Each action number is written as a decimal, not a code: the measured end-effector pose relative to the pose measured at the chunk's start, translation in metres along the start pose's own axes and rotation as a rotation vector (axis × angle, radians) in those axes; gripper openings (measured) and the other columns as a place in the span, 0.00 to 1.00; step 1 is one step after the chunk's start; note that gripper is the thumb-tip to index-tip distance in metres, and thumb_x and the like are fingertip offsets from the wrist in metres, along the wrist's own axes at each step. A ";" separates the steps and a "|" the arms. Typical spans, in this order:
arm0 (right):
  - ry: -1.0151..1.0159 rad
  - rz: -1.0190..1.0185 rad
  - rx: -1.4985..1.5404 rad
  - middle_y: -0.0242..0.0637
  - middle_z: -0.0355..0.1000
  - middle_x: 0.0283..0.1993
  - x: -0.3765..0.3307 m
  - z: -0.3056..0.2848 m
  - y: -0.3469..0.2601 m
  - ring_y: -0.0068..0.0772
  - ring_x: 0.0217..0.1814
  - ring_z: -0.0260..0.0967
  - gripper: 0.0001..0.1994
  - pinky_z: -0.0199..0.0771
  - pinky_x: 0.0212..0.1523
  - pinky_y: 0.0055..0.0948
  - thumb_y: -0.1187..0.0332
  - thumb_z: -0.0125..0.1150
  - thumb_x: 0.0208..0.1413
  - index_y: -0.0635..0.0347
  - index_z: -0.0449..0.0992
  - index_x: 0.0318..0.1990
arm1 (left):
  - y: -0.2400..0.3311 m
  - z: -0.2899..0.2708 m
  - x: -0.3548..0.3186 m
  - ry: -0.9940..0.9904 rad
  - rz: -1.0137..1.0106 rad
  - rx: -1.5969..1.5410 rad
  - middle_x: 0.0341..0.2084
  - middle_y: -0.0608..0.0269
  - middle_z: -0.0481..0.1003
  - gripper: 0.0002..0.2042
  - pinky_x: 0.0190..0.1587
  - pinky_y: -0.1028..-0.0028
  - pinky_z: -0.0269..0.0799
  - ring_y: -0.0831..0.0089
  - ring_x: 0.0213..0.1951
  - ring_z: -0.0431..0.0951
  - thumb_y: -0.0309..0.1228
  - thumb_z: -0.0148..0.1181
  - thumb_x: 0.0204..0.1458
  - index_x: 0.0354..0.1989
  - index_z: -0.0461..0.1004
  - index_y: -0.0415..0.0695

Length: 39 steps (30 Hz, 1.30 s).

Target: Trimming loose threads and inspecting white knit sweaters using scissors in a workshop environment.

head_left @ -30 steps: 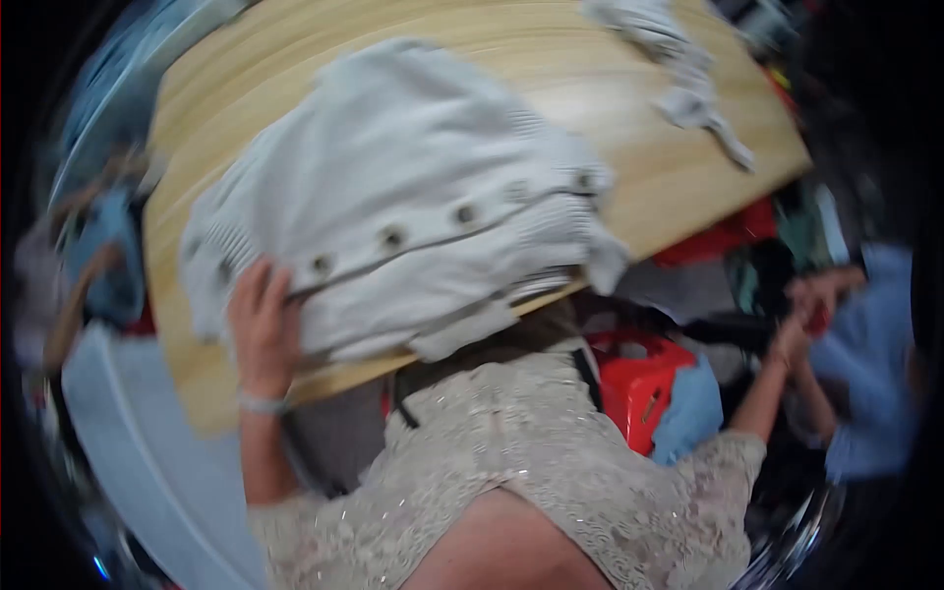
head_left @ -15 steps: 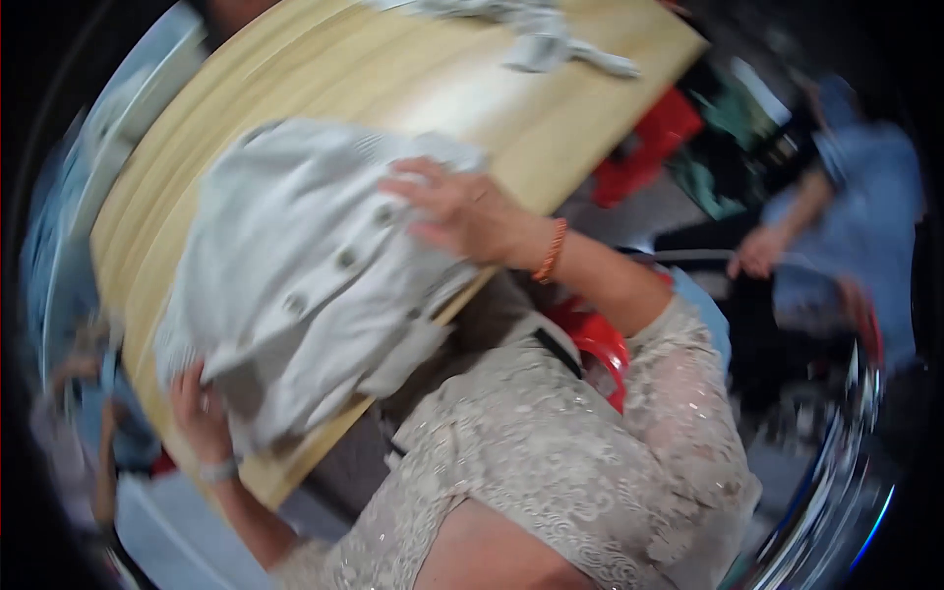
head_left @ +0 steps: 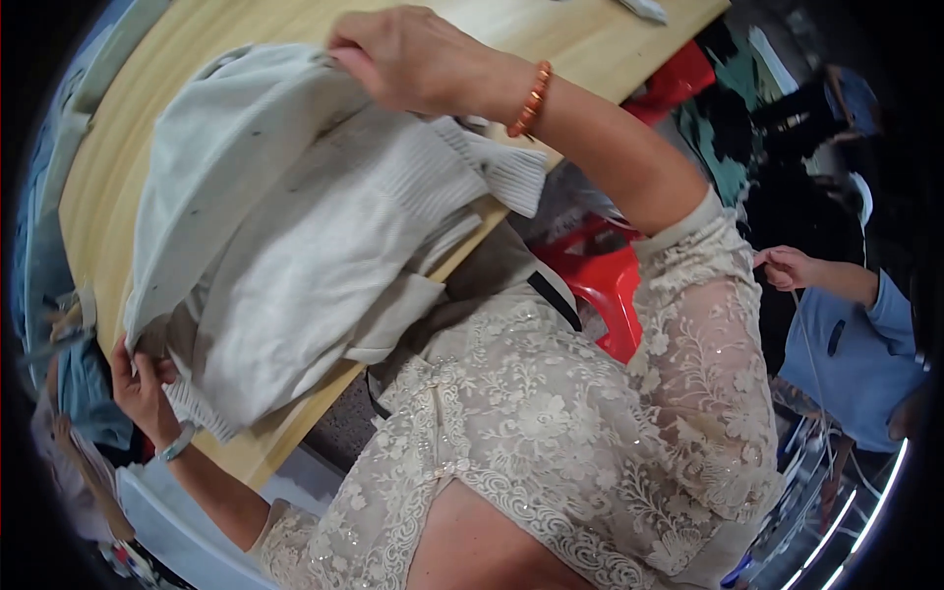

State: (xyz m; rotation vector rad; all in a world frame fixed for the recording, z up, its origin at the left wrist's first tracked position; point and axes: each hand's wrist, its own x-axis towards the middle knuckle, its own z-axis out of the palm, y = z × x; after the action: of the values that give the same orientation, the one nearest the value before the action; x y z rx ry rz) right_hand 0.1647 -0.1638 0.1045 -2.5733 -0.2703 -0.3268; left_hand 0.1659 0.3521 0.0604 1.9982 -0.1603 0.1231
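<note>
A pale grey knit cardigan (head_left: 285,265) with ribbed cuffs and hem lies on the wooden table (head_left: 103,187). My right hand (head_left: 403,59), with an orange beaded bracelet at the wrist, is closed on its front edge at the far side and holds it up. At the near left, my left hand (head_left: 147,388) pinches another part of that edge beside the ribbing. Between both hands the front panel is raised and folded back, baring the inner layer. The buttons seen earlier are turned out of sight. One ribbed cuff (head_left: 516,177) sticks out toward the table's right edge.
Part of another pale garment (head_left: 644,10) lies at the table's far edge. Red plastic (head_left: 615,295) shows beside the table at right, near dark and green cloth (head_left: 733,138). A person in a blue top (head_left: 851,344) works at right. White bins border the left side.
My right hand has gone from lying spread on the cardigan to gripping its edge, lifting it farther away. My left hand has shifted left and pinches the edge; the buttoned front is now folded back.
</note>
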 end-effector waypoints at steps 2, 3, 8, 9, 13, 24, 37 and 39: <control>-0.030 0.128 0.221 0.48 0.78 0.39 -0.006 -0.011 -0.002 0.47 0.46 0.76 0.14 0.73 0.52 0.39 0.63 0.47 0.62 0.60 0.76 0.45 | 0.009 0.016 0.008 -0.018 0.005 -0.017 0.30 0.68 0.74 0.13 0.24 0.85 0.64 0.85 0.23 0.70 0.26 0.52 0.64 0.55 0.69 0.39; -0.022 0.151 0.213 0.48 0.78 0.39 -0.008 -0.005 0.006 0.47 0.46 0.76 0.14 0.73 0.52 0.39 0.63 0.47 0.62 0.60 0.76 0.45 | 0.008 0.023 0.010 -0.012 0.006 -0.002 0.32 0.70 0.73 0.12 0.25 0.85 0.64 0.85 0.24 0.69 0.26 0.52 0.64 0.55 0.69 0.39; 0.064 -0.018 0.167 0.45 0.77 0.46 -0.049 -0.014 0.039 0.46 0.50 0.75 0.15 0.72 0.54 0.38 0.60 0.50 0.61 0.58 0.75 0.48 | 0.004 0.017 0.004 -0.105 -0.060 0.095 0.31 0.63 0.76 0.13 0.27 0.84 0.65 0.83 0.25 0.71 0.25 0.50 0.64 0.55 0.69 0.38; 0.047 -0.008 0.145 0.45 0.77 0.46 -0.071 -0.032 0.045 0.46 0.50 0.75 0.16 0.71 0.54 0.38 0.59 0.51 0.61 0.58 0.76 0.49 | 0.009 0.018 -0.001 -0.124 -0.046 0.145 0.32 0.62 0.76 0.13 0.28 0.83 0.67 0.82 0.26 0.73 0.25 0.50 0.64 0.56 0.68 0.37; 0.042 0.250 0.036 0.43 0.76 0.50 -0.197 -0.091 0.113 0.40 0.51 0.75 0.19 0.74 0.52 0.35 0.58 0.61 0.58 0.58 0.75 0.53 | 0.002 0.012 -0.008 -0.102 -0.098 0.227 0.39 0.64 0.76 0.15 0.29 0.82 0.71 0.76 0.34 0.80 0.27 0.50 0.64 0.57 0.67 0.39; -0.682 1.197 0.709 0.33 0.75 0.30 -0.482 0.144 0.092 0.29 0.30 0.70 0.24 0.71 0.30 0.35 0.43 0.57 0.56 0.58 0.78 0.40 | -0.033 0.017 0.048 -0.095 -0.057 0.511 0.18 0.66 0.69 0.14 0.21 0.76 0.64 0.78 0.18 0.67 0.31 0.48 0.62 0.54 0.68 0.41; -0.593 1.279 0.400 0.49 0.78 0.44 -0.523 0.192 0.102 0.44 0.49 0.76 0.14 0.73 0.51 0.40 0.61 0.54 0.57 0.54 0.80 0.47 | -0.004 0.031 0.024 -0.072 -0.056 0.635 0.28 0.61 0.74 0.16 0.22 0.74 0.71 0.76 0.23 0.73 0.26 0.49 0.59 0.56 0.67 0.42; -0.378 1.310 0.519 0.50 0.77 0.45 -0.513 0.185 0.105 0.44 0.51 0.76 0.15 0.72 0.53 0.38 0.60 0.54 0.58 0.54 0.79 0.48 | -0.005 0.034 0.024 -0.058 -0.033 0.725 0.29 0.60 0.74 0.18 0.22 0.74 0.71 0.75 0.24 0.72 0.25 0.49 0.59 0.58 0.67 0.42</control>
State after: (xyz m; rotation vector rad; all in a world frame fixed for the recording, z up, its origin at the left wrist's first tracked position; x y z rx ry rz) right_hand -0.2634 -0.2196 -0.2439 -1.7772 1.0283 0.6250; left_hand 0.1907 0.3222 0.0459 2.7275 -0.1300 0.1108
